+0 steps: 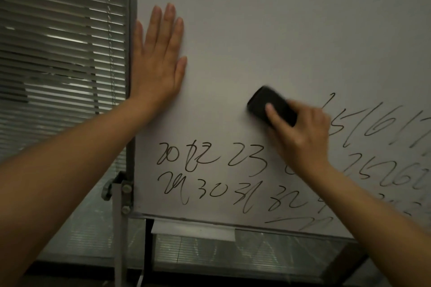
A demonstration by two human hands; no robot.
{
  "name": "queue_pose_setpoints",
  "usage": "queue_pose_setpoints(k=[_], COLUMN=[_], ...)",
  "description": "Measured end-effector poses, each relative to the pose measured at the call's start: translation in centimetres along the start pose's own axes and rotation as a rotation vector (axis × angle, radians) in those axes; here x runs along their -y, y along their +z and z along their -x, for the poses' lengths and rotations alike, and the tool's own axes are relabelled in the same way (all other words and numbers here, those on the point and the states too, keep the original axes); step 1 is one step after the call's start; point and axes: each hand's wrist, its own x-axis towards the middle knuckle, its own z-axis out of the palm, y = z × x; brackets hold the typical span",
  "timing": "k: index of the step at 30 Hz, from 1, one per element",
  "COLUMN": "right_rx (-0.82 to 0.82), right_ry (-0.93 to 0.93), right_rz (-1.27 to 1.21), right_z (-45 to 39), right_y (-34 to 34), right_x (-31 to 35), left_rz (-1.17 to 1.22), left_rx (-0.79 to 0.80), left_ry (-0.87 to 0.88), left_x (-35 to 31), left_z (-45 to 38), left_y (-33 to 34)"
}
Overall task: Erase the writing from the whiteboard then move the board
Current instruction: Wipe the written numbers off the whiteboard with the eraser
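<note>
So the whiteboard (279,37) fills most of the frame, from the top centre out to the right edge, standing on a metal stand (119,212) whose upright and bolted bracket show at lower left. The upper half of the board is wiped clean, just a streak of light glare near the top.

The left hand (158,63) is flat against the board near its left edge, upper left of centre, fingers straight and close together pointing up, palm pressing on the white face. Nothing held in it.

The right hand (300,133) is a bit right of centre, fingers and thumb curled around a black eraser (268,106), which sits against the board and looks a bit blurred. The eraser sticks out up-left of the hand, on the already clean patch.

The handwritten numbers (210,175) are still there across the lower part: two rows at bottom centre reading something like 20, 23, 30, and more running off to the right past the hand, 15 16 17-ish, though the scrawl is hard to read for sure. A smudgy bit sits near the bottom right edge.

Behind it all, window blinds (60,53) with a bead cord cover the left side of the frame.
</note>
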Motion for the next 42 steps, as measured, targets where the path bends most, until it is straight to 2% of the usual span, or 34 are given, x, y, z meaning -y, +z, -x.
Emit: queue_pose_setpoints(k=[3,7,10,11,15,17,23,28,30,33,38,42], right_rx=[0.1,0.125,0.066,0.032,-0.041,-0.045,-0.031,0.102,0.106,0.062,-0.015,0.048], right_ry=[-0.167,-0.233,-0.183,-0.144,0.103,0.178,0.082,-0.032,-0.067,-0.021,0.214,0.096], right_rz=[-0.012,0.022,0.031,0.043,0.079,0.06,-0.01,-0.007,0.016,0.064,0.123,0.032], right_z=[3.2,3.1,0.3,-1.0,-5.3,-5.3,0.5,5.1,4.9,2.6,0.1,4.1], right_y=[-0.1,-0.7,-0.7,-0.8,-0.8,-0.6,0.2,0.0,-0.3,-0.8,-0.9,0.0], right_x=[1.6,0.3,-0.8,-1.3,-2.7,-2.1,0.6,2.3,1.4,-1.4,-4.8,-2.1], left_rz=[0.012,-0.006,-0.053,-0.055,-0.017,-0.033,-0.062,-0.087,-0.084,-0.059,-0.057,-0.052], left_rx=[0.023,0.053,0.096,0.098,0.067,0.046,-0.045,0.002,0.036,0.043,0.053,0.048], left_ry=[-0.003,-0.029,-0.113,-0.093,0.25,0.281,0.435,0.473,0.465,0.464,0.468,0.464], left_x=[-0.2,-1.1,-2.4,-3.0,-4.4,-4.9,-7.2,-9.2,-9.3,-9.3,-9.3,-9.2], left_z=[0.3,0.7,0.9,1.0,0.9,-0.4,-6.2,-7.3,-7.2,-7.3,-7.3,-7.3], left_y=[0.1,0.1,0.0,0.0,0.5,0.4,-0.1,1.1,1.5,1.7,2.0,2.2])
